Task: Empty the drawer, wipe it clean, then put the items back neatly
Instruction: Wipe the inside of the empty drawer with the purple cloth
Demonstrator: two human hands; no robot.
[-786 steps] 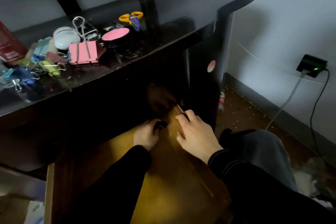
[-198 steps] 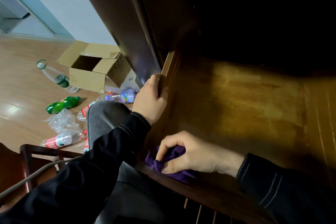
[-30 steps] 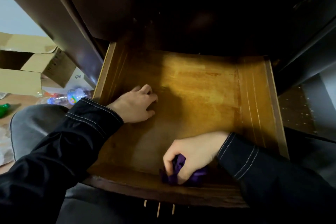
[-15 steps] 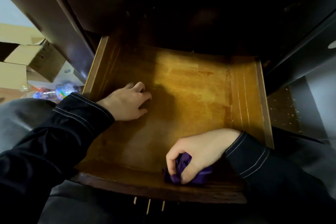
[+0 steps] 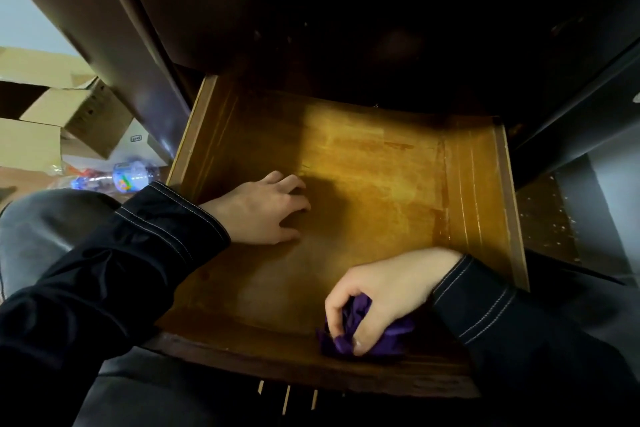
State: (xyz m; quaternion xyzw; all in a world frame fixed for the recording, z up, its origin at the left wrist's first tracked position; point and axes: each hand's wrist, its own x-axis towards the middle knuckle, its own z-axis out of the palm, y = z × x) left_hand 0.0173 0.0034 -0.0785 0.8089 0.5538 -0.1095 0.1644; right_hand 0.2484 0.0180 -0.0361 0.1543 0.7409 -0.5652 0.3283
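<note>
Drawer [image 5: 363, 184] holds left hand [image 5: 258, 210], right hand [image 5: 377, 291] gripping purple cloth [image 5: 349, 333].

Long black sleeves [image 5: 138, 253] carry pale stitched lines round the cuffs [image 5: 194, 218], and grey trousers [image 5: 45, 229] show left of the drawer [image 5: 509, 201].

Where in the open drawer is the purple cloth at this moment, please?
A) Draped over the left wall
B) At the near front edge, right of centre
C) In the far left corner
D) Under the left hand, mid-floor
B: the right hand grips the bunched purple cloth against the near front of the drawer, right of centre, while the left hand rests on the drawer floor apart from it.
</note>
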